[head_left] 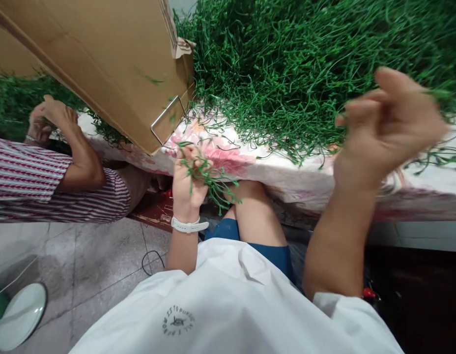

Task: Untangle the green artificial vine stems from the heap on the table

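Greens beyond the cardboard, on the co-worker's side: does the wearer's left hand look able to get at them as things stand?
Probably not directly: the cardboard stands between the left hand and those greens, the co-worker's hands are on that side, and the left hand holds stems.

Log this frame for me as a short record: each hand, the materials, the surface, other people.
Left hand: holding a small bunch of thin green stems, white wristband on wrist
Right hand: raised, fingers curled, blurred; grip unclear
Material: large heap of thin green stems
Surface: white cloth with pink floral print
Divider: brown cardboard panel, bent metal wire at its lower corner
Other person: red-and-white striped sleeve, beyond the panel
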{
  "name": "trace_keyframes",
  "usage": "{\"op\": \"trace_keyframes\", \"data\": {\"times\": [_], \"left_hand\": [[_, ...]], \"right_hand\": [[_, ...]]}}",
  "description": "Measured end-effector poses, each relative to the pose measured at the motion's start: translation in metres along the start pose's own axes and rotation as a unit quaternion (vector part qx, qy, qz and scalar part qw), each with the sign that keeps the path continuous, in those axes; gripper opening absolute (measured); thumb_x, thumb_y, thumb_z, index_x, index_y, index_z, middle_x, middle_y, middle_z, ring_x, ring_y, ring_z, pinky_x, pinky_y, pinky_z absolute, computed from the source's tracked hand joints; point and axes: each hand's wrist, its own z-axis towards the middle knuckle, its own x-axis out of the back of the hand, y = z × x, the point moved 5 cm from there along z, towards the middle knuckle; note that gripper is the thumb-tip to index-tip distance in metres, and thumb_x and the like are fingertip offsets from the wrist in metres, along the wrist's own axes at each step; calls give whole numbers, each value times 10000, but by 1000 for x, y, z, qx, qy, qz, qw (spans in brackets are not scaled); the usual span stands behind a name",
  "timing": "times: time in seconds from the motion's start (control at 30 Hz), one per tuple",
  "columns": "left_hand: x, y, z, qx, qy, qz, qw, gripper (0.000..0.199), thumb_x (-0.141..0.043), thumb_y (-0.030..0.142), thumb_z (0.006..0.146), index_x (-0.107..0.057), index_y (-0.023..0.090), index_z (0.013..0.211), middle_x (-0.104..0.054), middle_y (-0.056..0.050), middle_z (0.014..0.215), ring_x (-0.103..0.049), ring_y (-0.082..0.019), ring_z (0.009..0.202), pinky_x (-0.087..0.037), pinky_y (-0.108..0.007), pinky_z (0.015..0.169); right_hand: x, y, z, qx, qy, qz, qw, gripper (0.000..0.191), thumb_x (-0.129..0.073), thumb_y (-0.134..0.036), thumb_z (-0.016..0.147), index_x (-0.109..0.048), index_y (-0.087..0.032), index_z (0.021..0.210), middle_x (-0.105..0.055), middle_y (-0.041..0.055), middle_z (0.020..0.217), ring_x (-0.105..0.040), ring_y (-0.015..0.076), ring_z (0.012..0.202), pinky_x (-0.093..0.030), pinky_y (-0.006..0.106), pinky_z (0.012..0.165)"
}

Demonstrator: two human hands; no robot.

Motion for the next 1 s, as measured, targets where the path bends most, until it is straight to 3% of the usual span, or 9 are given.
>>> {"op": "trace_keyframes", "data": {"times": [0.07, 0.13, 0.23, 0.37, 0.57, 0.73, 0.8, 0.87, 1.0], "left_hand": [[-9, -15, -5, 34, -27, -2, 999, 207, -697, 75, 923, -605, 198, 784, -527, 59, 683, -517, -41, 560, -452, -139, 553], [-13, -23, -8, 27, -31, 17, 999, 191, -728, 108, 919, -621, 196, 787, -535, 65, 663, -519, -40, 541, -438, -141, 532], [-16, -27, -11, -3, -45, 44, 998, 192, -779, 190, 909, -636, 194, 781, -573, 60, 675, -533, -40, 542, -474, -153, 562], [-20, -32, -16, -4, -74, 75, 994, 231, -854, 254, 847, -642, 196, 775, -587, 51, 687, -558, -50, 567, -486, -152, 567], [-19, -35, -19, 12, -85, 52, 995, 237, -850, 188, 839, -626, 191, 761, -574, 58, 679, -515, -36, 541, -465, -139, 548], [-17, -32, -19, -42, -93, 85, 991, 298, -920, 343, 764, -660, 199, 785, -613, 54, 679, -551, -48, 561, -472, -147, 553], [-19, -33, -21, -59, -104, 123, 985, 308, -923, 373, 753, -677, 197, 806, -617, 49, 679, -559, -51, 577, -485, -152, 583], [-17, -34, -21, -60, -102, 134, 984, 324, -935, 377, 738, -675, 203, 820, -605, 52, 677, -556, -56, 585, -487, -159, 595], [-10, -36, -16, 9, -45, 67, 997, 311, -879, 231, 800, -572, 203, 761, -539, 64, 683, -509, -48, 580, -482, -157, 613]], "right_hand": [[-16, 10, 9, -36, -88, -154, 984, 561, -940, -462, 704, -765, -213, 1175, -646, 112, 1061, -547, 253, 1037, -435, 424, 1007], [-28, 6, 3, -65, -145, -192, 968, 671, -972, -465, 649, -746, -220, 1231, -603, 139, 1215, -453, 304, 1224, -302, 479, 1172], [-46, -20, -32, -109, -202, -67, 971, 313, -826, -502, 840, -806, -251, 1025, -655, 96, 1062, -557, 257, 1099, -435, 436, 1067], [-80, -48, -86, -196, -292, 147, 924, 233, -840, -457, 834, -801, -239, 908, -714, 47, 876, -632, 183, 822, -525, 325, 749], [-88, -41, -105, -299, -163, 319, 884, 266, -816, -416, 870, -685, -214, 755, -607, 3, 753, -559, 128, 699, -462, 272, 666], [-90, -42, -111, -370, -219, 299, 852, 272, -793, -462, 885, -723, -200, 878, -650, 15, 830, -582, 117, 734, -481, 250, 689], [-93, -43, -111, -374, -235, 282, 852, 279, -850, -440, 831, -711, -201, 870, -657, 8, 823, -596, 122, 732, -497, 255, 697], [-92, -43, -110, -363, -204, 281, 865, 287, -874, -415, 807, -677, -207, 818, -646, -1, 795, -593, 123, 722, -496, 258, 694], [-86, -43, -115, -345, -131, 350, 861, 344, -840, -456, 840, -588, -231, 775, -612, -19, 750, -569, 121, 698, -482, 263, 701]]}}
